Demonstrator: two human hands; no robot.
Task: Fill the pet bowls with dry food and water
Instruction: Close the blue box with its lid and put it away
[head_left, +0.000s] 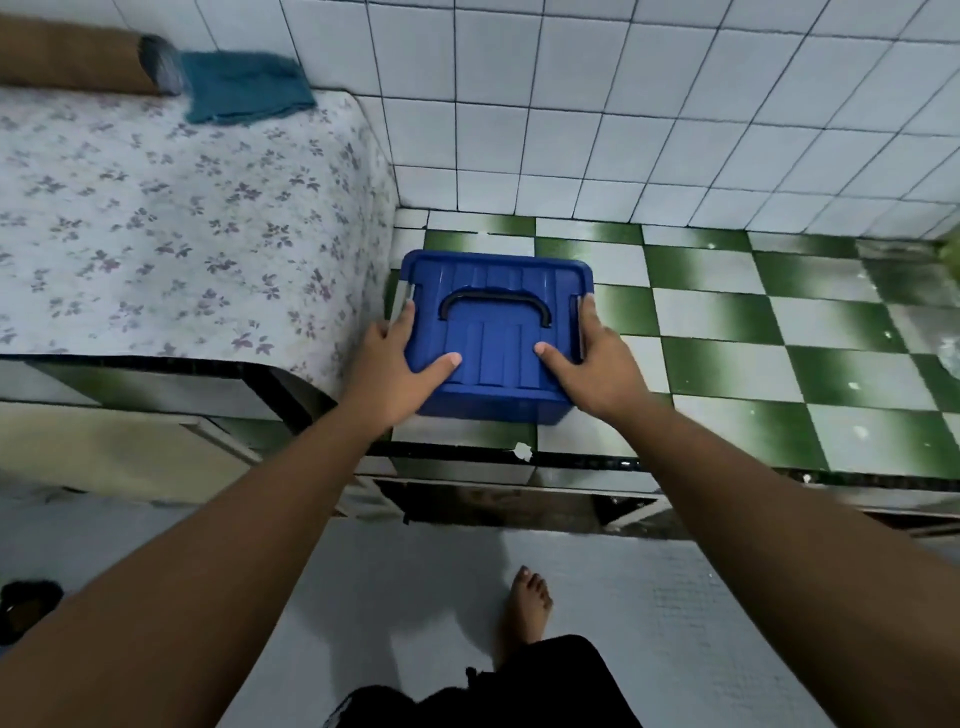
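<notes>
A blue plastic storage box (493, 291) with a ribbed lid and a dark carry handle (496, 304) sits on the green-and-white checkered counter (727, 322), close to its front edge. My left hand (395, 364) grips the box's left side, thumb on the lid and fingers by the grey side latch. My right hand (592, 358) grips the right side the same way. The lid is on, so the contents are hidden. No pet bowls are in view.
A surface under a floral cloth (171, 218) lies to the left, with a teal cloth (244, 85) and a brown roll (78, 62) at its back. White tiled wall (623, 104) stands behind. My bare foot (527, 603) is on the grey floor below.
</notes>
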